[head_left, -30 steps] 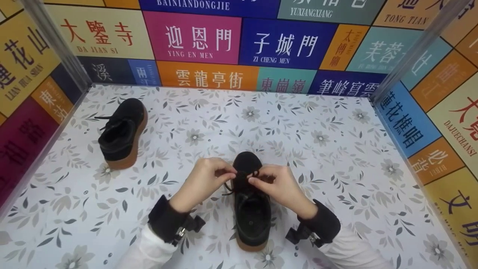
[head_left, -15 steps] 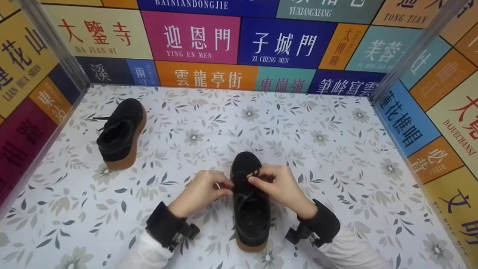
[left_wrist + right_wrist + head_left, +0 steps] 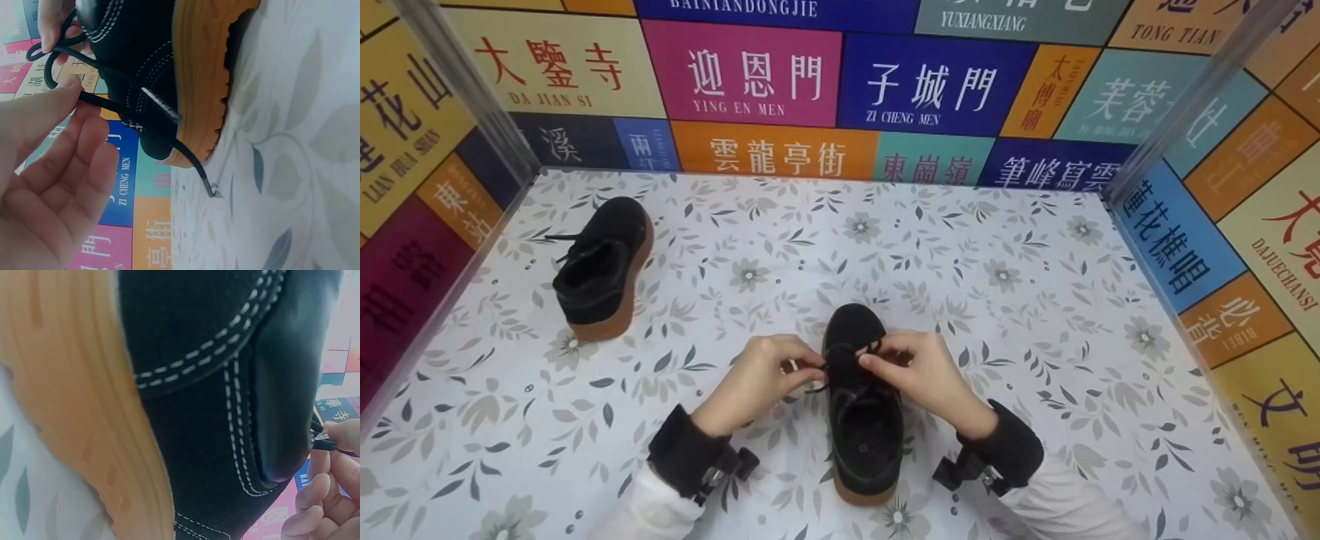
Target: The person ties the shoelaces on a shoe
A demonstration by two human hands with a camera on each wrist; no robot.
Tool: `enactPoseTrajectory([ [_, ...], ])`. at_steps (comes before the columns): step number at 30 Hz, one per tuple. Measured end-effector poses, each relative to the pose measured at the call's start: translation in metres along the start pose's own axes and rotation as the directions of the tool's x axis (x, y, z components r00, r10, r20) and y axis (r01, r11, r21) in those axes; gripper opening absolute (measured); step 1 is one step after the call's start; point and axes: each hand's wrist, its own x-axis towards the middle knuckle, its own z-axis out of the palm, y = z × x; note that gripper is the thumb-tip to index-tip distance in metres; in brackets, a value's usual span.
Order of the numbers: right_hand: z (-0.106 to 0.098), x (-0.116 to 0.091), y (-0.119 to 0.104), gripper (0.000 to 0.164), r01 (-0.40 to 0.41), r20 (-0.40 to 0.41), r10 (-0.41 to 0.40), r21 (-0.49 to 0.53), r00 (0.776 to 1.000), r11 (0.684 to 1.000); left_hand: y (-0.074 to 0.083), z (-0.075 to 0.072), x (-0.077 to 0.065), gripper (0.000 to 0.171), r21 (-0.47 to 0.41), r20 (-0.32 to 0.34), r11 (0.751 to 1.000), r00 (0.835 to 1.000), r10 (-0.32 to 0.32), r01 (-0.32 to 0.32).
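A black shoe [image 3: 851,324] with a tan sole stands on the floral surface, toe pointing away, between my two hands. On its left side my left hand [image 3: 757,379] pinches a black shoelace [image 3: 194,161] between thumb and forefinger. In the left wrist view, two lace ends with metal tips hang over the shoe's side, and a small loop of lace shows at the top. My right hand [image 3: 919,367] pinches lace [image 3: 323,445] above the front of the shoe. The lacing is partly hidden behind the fingers in the head view.
A second black shoe [image 3: 600,262] with a tan sole and loose lace stands at the back left. The white floral surface [image 3: 997,240] is bounded by colourful printed panels [image 3: 742,75] at the back and both sides.
My left hand has shifted a little left, away from the middle of the shoe; it dipped towards me, then rose slightly. The right hand and both shoes stay in place.
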Motion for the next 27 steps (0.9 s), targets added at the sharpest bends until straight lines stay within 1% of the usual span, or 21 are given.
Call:
enactPoseTrajectory([
  [6,0.001,0.001,0.000,0.005,-0.017,0.001,0.017,0.015,1.000,1.000,0.004,-0.005,0.000,0.010,-0.019,-0.063,0.999,0.998,0.029,-0.030],
  [13,0.002,0.001,0.001,0.005,-0.025,0.012,0.025,0.024,1.000,0.999,0.010,-0.007,0.001,0.011,-0.027,-0.106,0.998,0.992,0.062,-0.065],
  [20,0.001,0.001,0.000,0.005,-0.015,0.014,0.015,0.014,1.000,1.000,0.014,-0.006,0.006,0.012,-0.030,-0.163,0.993,0.981,0.109,-0.115],
  [27,0.002,0.002,-0.001,0.004,0.010,0.011,-0.011,0.006,1.000,1.000,0.020,0.000,0.012,0.013,-0.030,-0.196,0.986,0.969,0.153,-0.162],
])
